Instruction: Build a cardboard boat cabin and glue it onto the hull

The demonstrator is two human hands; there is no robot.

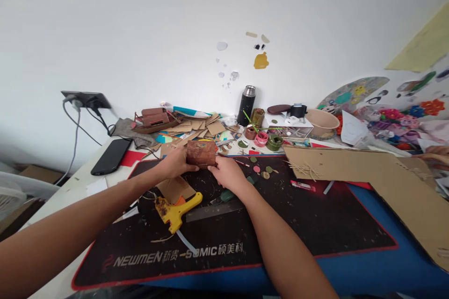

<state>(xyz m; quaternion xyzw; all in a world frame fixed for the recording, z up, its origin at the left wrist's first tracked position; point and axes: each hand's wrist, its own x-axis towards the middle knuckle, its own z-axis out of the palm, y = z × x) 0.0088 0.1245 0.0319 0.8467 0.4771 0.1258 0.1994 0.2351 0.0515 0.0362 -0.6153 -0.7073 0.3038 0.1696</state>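
Between my two hands is a reddish-brown painted cardboard piece [201,153], curved like a small roof or barrel, held a little above the black desk mat [280,224]. My left hand [174,162] is closed on its left end, the thumb along the lower edge. At the right end my right hand [226,171] grips it, thumb at the lower corner. Closer to me lies a yellow hot glue gun [177,210] with a glue stick poking out of its back. A flat cardboard piece [176,189] rests under my left hand, beside the glue gun.
Cardboard scraps [196,126] and a brown model boat [154,120] lie along the wall. Paint jars [261,138] and a black thermos [247,105] stand at the back. A pink utility knife [302,186] lies right, near a large cardboard sheet [396,187]. Another person's hand [437,153] shows far right.
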